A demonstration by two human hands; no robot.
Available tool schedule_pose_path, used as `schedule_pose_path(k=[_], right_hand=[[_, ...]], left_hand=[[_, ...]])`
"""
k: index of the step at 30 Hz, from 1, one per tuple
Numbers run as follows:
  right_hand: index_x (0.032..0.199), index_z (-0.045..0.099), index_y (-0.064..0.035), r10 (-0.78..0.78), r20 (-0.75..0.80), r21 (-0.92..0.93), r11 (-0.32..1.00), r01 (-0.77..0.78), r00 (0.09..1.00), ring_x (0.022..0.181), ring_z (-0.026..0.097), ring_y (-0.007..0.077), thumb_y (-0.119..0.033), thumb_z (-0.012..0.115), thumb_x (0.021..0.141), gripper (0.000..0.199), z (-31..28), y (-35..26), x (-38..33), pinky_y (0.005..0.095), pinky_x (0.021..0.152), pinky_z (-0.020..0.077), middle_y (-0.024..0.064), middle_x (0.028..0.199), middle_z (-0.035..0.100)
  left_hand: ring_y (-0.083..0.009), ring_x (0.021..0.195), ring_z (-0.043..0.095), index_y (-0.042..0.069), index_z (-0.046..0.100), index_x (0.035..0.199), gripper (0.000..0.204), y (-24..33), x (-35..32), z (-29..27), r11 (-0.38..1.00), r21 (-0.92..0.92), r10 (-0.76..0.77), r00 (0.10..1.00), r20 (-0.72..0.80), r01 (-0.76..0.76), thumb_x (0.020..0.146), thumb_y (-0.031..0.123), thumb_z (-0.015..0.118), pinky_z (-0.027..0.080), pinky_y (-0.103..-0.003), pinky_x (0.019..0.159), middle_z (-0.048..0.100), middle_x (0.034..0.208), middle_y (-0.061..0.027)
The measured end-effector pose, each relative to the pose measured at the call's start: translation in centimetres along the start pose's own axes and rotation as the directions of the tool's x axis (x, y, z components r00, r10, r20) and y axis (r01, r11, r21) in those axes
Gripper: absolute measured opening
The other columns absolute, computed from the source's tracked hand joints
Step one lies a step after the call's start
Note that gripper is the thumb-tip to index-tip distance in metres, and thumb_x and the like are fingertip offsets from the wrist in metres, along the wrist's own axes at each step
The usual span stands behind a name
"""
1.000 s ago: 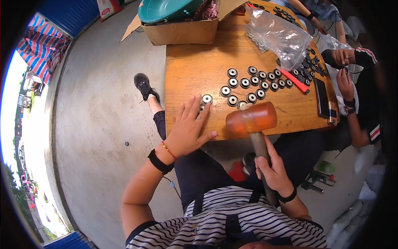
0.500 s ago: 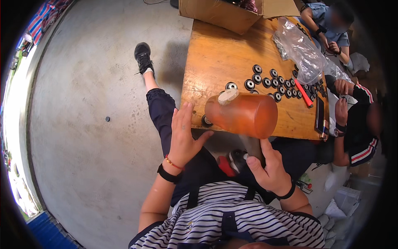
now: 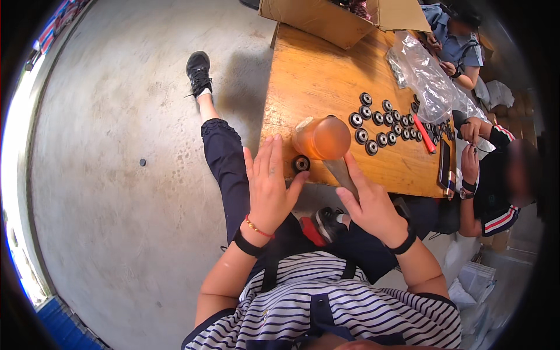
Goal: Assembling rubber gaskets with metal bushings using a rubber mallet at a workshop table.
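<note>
My right hand is closed around the handle of a mallet, whose thick, see-through orange head hangs over the near left part of the wooden table. Just below the head, a black wheel with a metal bearing centre lies by the table's near edge. My left hand is open beside it, fingers stretched upward and the thumb tip against or right next to the wheel. Several similar black wheels lie in loose rows to the right of the mallet.
A cardboard box stands at the far end. Farther right are a clear plastic bag, a red bar-shaped tool and a dark flat phone-like object. Two people work along the right side. A small dark piece lies on the floor.
The mallet head has swung left and away from me, uncovering more wheels and the one near my left hand. My left hand has shifted slightly right, its thumb now at that wheel.
</note>
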State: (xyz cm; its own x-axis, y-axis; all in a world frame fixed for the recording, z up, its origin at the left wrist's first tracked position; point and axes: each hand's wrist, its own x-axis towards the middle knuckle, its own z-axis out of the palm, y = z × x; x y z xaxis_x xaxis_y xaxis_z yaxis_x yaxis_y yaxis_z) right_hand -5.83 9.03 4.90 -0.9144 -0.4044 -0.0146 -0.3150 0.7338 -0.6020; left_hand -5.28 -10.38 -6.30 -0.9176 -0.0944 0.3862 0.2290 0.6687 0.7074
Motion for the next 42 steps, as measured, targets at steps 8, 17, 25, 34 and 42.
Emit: schedule_pose_path(k=[8, 17, 25, 34, 42], right_hand=[[0.149, 0.022, -0.0011, 0.059, 0.055, 0.167, 0.984, -0.067, 0.997, 0.090, 0.066, 0.0368, -0.024, 0.053, 0.096, 0.065, -2.5, -0.7, 0.4, 0.0376, 0.080, 0.0510, 0.0268, 0.110, 0.063], [0.149, 0.023, -0.0025, 0.047, 0.055, -0.098, 0.994, -0.041, 0.997, 0.087, 0.064, 0.0431, -0.023, 0.054, 0.095, 0.066, 0.2, 3.2, -0.5, 0.0453, 0.076, 0.0506, 0.0282, 0.100, 0.064], [0.149, 0.024, -0.0055, 0.223, -0.103, 0.128, 0.969, -0.209, 0.969, 0.091, 0.066, 0.0349, -0.026, 0.049, 0.098, 0.061, -3.4, 4.1, 2.5, 0.0391, 0.081, 0.0473, 0.0254, 0.100, 0.064], [0.148, 0.025, -0.0040, 0.272, 0.049, 0.197, 0.941, -0.276, 0.961, 0.104, 0.062, 0.0391, -0.030, 0.047, 0.099, 0.060, -1.7, 5.0, 5.2, 0.0372, 0.089, 0.0455, 0.0293, 0.115, 0.060], [0.149, 0.022, -0.0033, 0.270, 0.292, 0.233, 0.910, -0.342, 0.918, 0.099, 0.064, 0.0381, -0.026, 0.050, 0.098, 0.062, -1.9, 2.2, 4.1, 0.0370, 0.089, 0.0463, 0.0291, 0.113, 0.060]], left_hand=[[-0.0332, 0.129, 0.044, -0.001, 0.038, 0.139, 0.074, 0.7, 0.4, 0.2, 0.999, 0.052, -0.011, 1.000, 0.023, 0.009, 0.077, 0.018, 0.074, 0.017, -0.055, 0.113, 0.049, 0.136, -0.0181], [-0.0282, 0.125, 0.049, 0.002, 0.063, 0.118, 0.040, 1.6, 2.3, 1.2, 0.969, 0.202, 0.124, 0.986, 0.115, -0.146, 0.081, 0.017, 0.069, 0.023, -0.051, 0.112, 0.058, 0.127, -0.0118], [-0.0292, 0.123, 0.050, 0.003, 0.060, 0.121, 0.042, 1.9, 2.5, 1.6, 0.964, 0.213, 0.139, 0.985, 0.105, -0.159, 0.083, 0.020, 0.067, 0.026, -0.050, 0.110, 0.057, 0.126, -0.0130], [-0.0290, 0.121, 0.050, 0.005, 0.061, 0.120, 0.040, 2.2, 4.7, 3.3, 0.922, 0.094, 0.335, 0.895, 0.294, -0.376, 0.083, 0.022, 0.067, 0.031, -0.050, 0.107, 0.056, 0.126, -0.0121], [-0.0278, 0.113, 0.054, 0.007, 0.067, 0.110, 0.029, 0.1, 2.7, 0.5, 0.940, 0.067, 0.312, 0.924, 0.223, -0.334, 0.081, 0.012, 0.067, 0.038, -0.047, 0.104, 0.059, 0.117, -0.0106]])
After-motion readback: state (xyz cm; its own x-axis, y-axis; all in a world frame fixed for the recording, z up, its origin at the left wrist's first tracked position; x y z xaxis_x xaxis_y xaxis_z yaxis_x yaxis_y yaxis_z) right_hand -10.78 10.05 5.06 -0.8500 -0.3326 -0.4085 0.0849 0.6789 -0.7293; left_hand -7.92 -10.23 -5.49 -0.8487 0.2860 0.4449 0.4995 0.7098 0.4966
